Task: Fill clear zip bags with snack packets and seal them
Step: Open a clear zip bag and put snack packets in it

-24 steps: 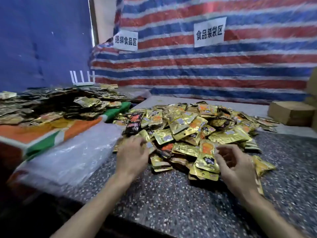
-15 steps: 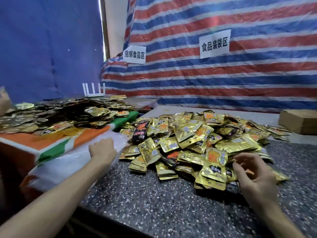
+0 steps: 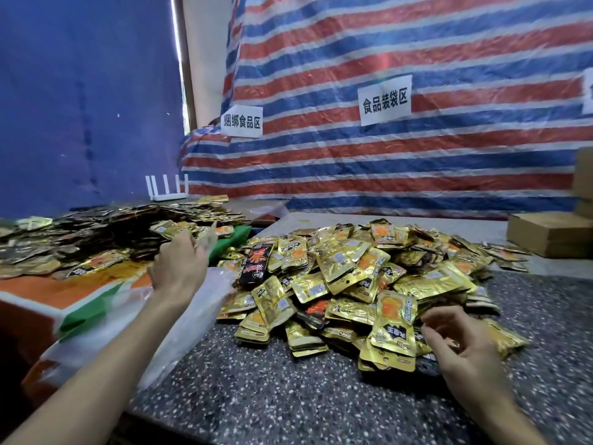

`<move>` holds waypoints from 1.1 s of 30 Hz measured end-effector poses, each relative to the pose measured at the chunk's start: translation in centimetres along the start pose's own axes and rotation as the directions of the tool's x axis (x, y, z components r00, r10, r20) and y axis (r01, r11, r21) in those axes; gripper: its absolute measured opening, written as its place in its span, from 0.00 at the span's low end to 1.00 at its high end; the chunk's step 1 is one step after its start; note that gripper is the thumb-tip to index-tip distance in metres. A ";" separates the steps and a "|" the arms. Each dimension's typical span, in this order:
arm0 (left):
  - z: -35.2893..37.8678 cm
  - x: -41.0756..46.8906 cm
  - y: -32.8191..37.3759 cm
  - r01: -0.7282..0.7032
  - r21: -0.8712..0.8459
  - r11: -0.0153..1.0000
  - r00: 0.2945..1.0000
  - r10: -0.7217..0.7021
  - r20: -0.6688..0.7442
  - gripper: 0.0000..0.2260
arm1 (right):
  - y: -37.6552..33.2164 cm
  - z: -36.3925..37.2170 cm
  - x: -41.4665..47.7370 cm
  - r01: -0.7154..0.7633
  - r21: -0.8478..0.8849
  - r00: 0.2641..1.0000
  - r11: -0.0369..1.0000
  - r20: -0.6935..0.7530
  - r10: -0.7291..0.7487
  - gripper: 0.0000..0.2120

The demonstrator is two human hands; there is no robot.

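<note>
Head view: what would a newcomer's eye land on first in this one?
A big heap of gold snack packets fills the middle of the speckled counter, against a red, white and blue striped tarp with white paper signs. The left hand is at the clear bags left of the heap; the right hand hovers, loosely curled, at its front edge.

I see bare speckled counter in front of the heap of snack packets, open for a pass from the near edge. On my left, clear bags drape over the counter's side below a second packet pile. Cardboard boxes close off the far right.
</note>
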State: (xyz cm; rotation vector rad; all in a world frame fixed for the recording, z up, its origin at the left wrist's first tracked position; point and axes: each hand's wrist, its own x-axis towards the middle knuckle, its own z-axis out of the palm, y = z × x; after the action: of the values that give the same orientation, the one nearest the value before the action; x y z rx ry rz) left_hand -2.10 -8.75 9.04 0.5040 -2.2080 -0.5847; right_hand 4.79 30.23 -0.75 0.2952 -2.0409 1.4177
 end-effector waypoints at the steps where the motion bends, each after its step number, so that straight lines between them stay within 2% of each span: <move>1: -0.3 -0.9 1.2 -0.102 -0.078 0.992 0.994 0.099 -0.038 0.12 | 0.1 0.0 0.1 -0.002 0.013 1.000 1.000 0.002 0.002 0.12; 3: -0.4 -3.4 3.8 -0.321 -0.279 0.905 0.947 0.310 -0.084 0.09 | -0.1 0.0 0.1 -0.012 0.120 1.000 0.993 0.005 0.011 0.10; 5: 0.0 -6.9 6.6 -0.500 -0.444 0.743 0.859 0.492 -0.143 0.07 | -0.7 0.0 0.2 -0.057 0.326 0.998 0.944 0.042 0.046 0.02; 6: 0.4 -8.9 7.9 -0.585 -0.499 0.639 0.791 0.585 -0.177 0.08 | -0.7 -0.1 0.4 -0.099 0.421 0.995 0.902 0.063 0.079 0.06; 8: 1.8 -12.8 9.6 -0.724 -0.554 0.411 0.603 0.766 -0.221 0.05 | -0.8 -0.6 0.7 -0.229 0.536 0.973 0.812 0.154 0.173 0.18; 10: 3.9 -16.5 10.5 -0.782 -0.580 0.230 0.422 0.879 -0.221 0.04 | -1.0 -1.0 1.1 -0.369 0.595 0.929 0.714 0.244 0.277 0.25; 11: 5.1 -18.0 10.5 -0.784 -0.599 0.159 0.357 0.906 -0.226 0.04 | -1.0 -1.1 1.3 -0.421 0.590 0.907 0.689 0.279 0.315 0.25; 13: 7.2 -19.8 10.1 -0.776 -0.627 0.065 0.269 0.934 -0.236 0.03 | -0.9 -1.2 1.5 -0.466 0.502 0.884 0.728 0.294 0.363 0.21; 15: 8.4 -20.5 9.8 -0.774 -0.632 0.023 0.207 0.953 -0.220 0.05 | -1.0 -1.1 1.7 -0.478 0.403 0.875 0.781 0.295 0.384 0.11; 16: 8.5 -20.4 9.5 -0.749 -0.662 0.030 0.208 0.959 -0.192 0.06 | -1.1 -1.1 1.6 -0.485 0.387 0.870 0.784 0.307 0.386 0.08; 18: 8.0 -20.3 9.0 -0.603 -0.785 0.142 0.292 0.955 -0.052 0.07 | -1.3 -1.1 1.5 -0.503 0.379 0.856 0.777 0.346 0.386 0.05; 20: 7.2 -20.1 8.8 -0.251 -0.911 0.326 0.404 0.891 0.208 0.10 | -1.5 -1.2 1.4 -0.500 0.357 0.848 0.789 0.385 0.363 0.05; 21: 6.8 -20.0 9.0 -0.078 -0.923 0.377 0.449 0.840 0.305 0.13 | -1.7 -1.2 1.3 -0.491 0.343 0.848 0.801 0.399 0.350 0.06; 23: 6.3 -20.1 9.8 0.084 -0.900 0.427 0.515 0.755 0.406 0.17 | -1.8 -1.2 1.2 -0.466 0.329 0.851 0.821 0.419 0.316 0.10; 25: 5.7 -20.7 10.8 0.143 -0.875 0.462 0.511 0.723 0.465 0.17 | -1.9 -1.2 1.0 -0.463 0.330 0.843 0.822 0.449 0.295 0.17; 29: 5.3 -21.7 11.7 0.239 -0.857 0.457 0.503 0.697 0.512 0.13 | -2.0 -1.2 0.9 -0.515 0.397 0.822 0.759 0.479 0.308 0.19; 31: 4.8 -21.1 11.7 0.325 -0.843 0.429 0.552 0.639 0.537 0.12 | -1.9 -1.5 1.1 -0.527 0.450 0.836 0.721 0.425 0.346 0.19; 33: 4.1 -19.6 11.6 0.404 -0.828 0.389 0.634 0.532 0.560 0.12 | -1.8 -2.1 1.5 -0.521 0.497 0.852 0.694 0.354 0.386 0.16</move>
State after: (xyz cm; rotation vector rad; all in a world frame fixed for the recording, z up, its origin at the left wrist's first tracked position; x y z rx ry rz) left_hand 4.92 11.99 1.53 -0.6463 -2.0688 -2.1904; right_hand 5.30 31.68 2.04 0.2002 -1.8692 2.4343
